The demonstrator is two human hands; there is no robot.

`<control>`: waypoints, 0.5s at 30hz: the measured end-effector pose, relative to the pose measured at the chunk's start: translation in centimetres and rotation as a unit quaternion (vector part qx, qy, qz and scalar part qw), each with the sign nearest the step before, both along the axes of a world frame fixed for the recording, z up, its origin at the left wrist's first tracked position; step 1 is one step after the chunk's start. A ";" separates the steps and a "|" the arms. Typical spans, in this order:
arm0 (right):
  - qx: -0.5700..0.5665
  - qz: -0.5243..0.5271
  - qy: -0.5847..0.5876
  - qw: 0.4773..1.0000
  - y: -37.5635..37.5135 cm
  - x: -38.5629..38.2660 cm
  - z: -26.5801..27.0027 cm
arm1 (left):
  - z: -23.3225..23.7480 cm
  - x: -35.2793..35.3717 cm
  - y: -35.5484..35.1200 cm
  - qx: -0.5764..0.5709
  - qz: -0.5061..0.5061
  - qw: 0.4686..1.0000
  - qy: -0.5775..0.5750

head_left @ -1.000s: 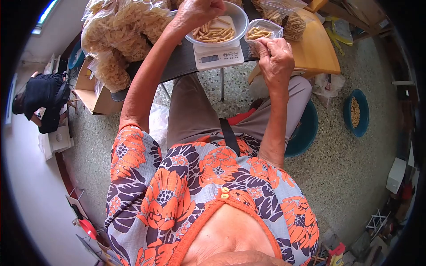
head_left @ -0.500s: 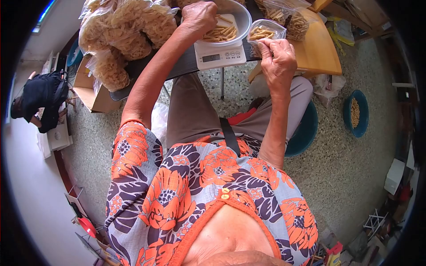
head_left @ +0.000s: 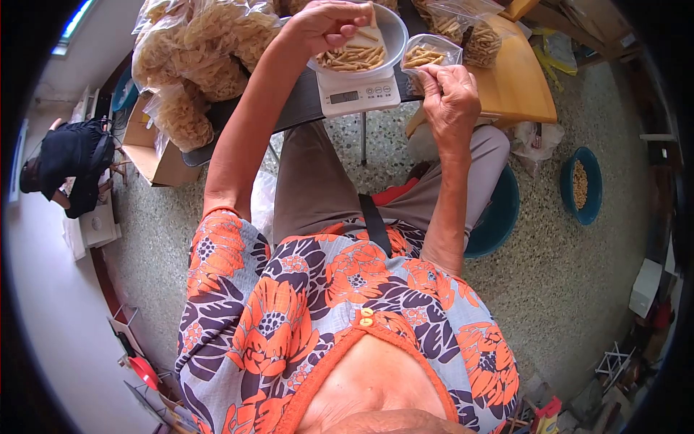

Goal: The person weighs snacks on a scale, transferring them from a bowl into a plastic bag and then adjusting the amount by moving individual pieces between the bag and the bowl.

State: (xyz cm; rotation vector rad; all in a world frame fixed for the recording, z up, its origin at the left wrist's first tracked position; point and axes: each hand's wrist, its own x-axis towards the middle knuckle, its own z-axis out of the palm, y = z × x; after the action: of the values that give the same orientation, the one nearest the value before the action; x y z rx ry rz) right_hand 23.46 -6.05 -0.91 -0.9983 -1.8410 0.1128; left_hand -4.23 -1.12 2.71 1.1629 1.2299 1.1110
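I see a heap of thin brown sticks (head_left: 354,59) in a see-through bowl (head_left: 400,42), and the bowl sits on a white scale (head_left: 359,94). The scale has a small screen, but I can't read its numbers. It is on the dark counter (head_left: 295,110), close to the front edge.

My left hand (head_left: 325,27) is over the bowl. Its thumb and first finger look pressed together on one pale stick (head_left: 373,16), and the other fingers are curled. My right hand (head_left: 452,95) is just right of the scale. Its fingers pinch the near edge of a small clear bag (head_left: 436,49), which is open and has more sticks in it.

Behind that bag, packed bags (head_left: 479,43) sit by a yellow wooden chair (head_left: 522,83). Big bags (head_left: 195,43) of pale chips pile up on the left, above a brown box (head_left: 148,153). Two blue-green tubs (head_left: 504,217) are on the speckled floor (head_left: 535,282). Far left, a person (head_left: 69,160) in dark clothes bends over.
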 end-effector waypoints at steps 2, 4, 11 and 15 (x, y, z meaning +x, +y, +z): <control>-0.001 -0.005 0.001 1.000 -0.1 0.0 0.0 | 0.6 1.0 -0.1 -0.096 -0.087 0.943 -0.306; 0.007 0.003 0.006 1.000 -0.1 0.0 0.0 | 0.5 3.0 -1.0 -0.057 -0.025 0.968 -0.245; 0.016 0.010 0.009 1.000 -0.1 0.1 0.2 | 2.2 8.5 -2.0 0.235 -0.023 0.951 0.200; 0.015 0.007 0.019 1.000 -0.1 0.2 0.2 | 3.9 6.9 -1.7 0.276 0.030 0.918 0.282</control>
State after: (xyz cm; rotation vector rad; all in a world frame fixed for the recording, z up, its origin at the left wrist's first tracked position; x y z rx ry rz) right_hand 23.65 -6.18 -0.76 -0.9564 -1.8111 0.1128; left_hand 2.71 -2.80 6.63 1.9909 1.4275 1.2569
